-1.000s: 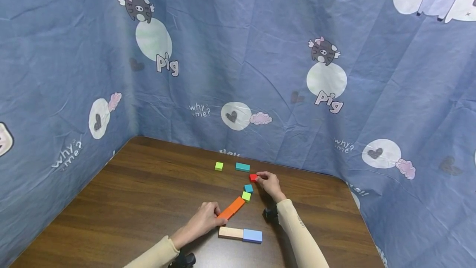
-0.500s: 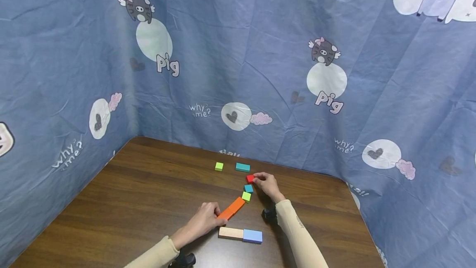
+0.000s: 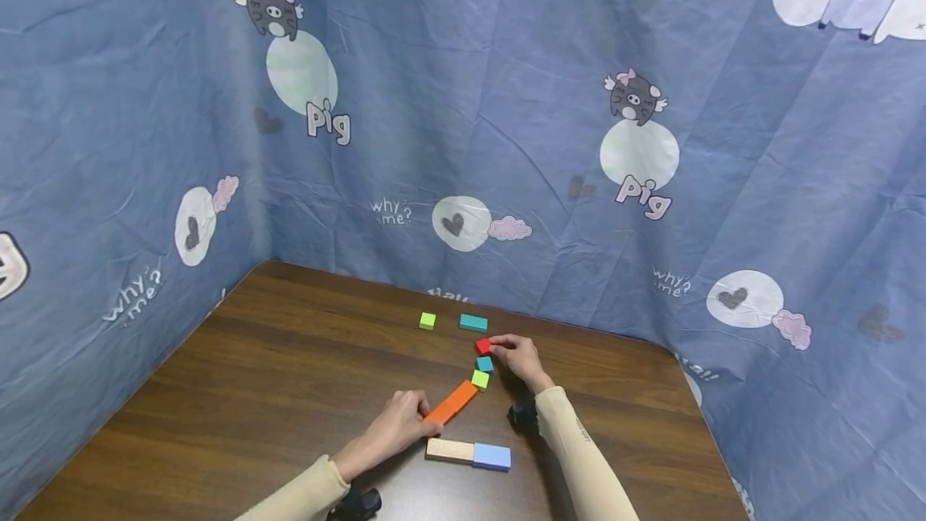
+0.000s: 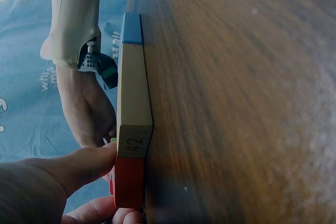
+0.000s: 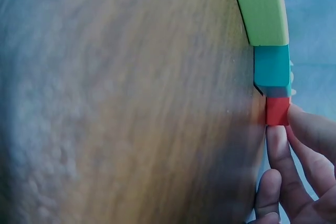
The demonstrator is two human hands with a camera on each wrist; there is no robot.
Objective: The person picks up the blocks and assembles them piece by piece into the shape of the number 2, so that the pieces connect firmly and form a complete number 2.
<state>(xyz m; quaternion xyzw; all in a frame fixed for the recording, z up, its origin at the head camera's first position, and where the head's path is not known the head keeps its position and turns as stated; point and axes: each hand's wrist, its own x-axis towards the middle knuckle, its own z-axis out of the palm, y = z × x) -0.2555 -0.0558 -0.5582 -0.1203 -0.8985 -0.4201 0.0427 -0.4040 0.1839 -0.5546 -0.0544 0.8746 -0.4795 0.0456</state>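
My right hand point(image 3: 519, 358) pinches a small red block point(image 3: 483, 346) between thumb and fingers. In the right wrist view the red block point(image 5: 277, 110) sits right at the end of a teal block point(image 5: 272, 66), with a lime green block point(image 5: 262, 9) beyond it. My left hand point(image 3: 401, 419) grips the near end of a slanting orange row point(image 3: 452, 404), which looks like two blocks end to end. The row's far end reaches the lime green block point(image 3: 480, 380), and the teal block point(image 3: 484, 364) follows. In the left wrist view, thumb and fingers are around the orange block point(image 4: 129, 182).
Nearer the body, a plain wooden block point(image 3: 450, 450) and a light blue block point(image 3: 492, 457) lie end to end. Towards the back are another lime green block point(image 3: 428, 321) and a longer teal block point(image 3: 473, 322). A blue printed curtain point(image 3: 405, 143) hangs behind the brown table point(image 3: 289, 344).
My right hand has moved the red block slightly left, towards the end of the teal block, and the block has turned a little. My left hand has stayed on the orange row.
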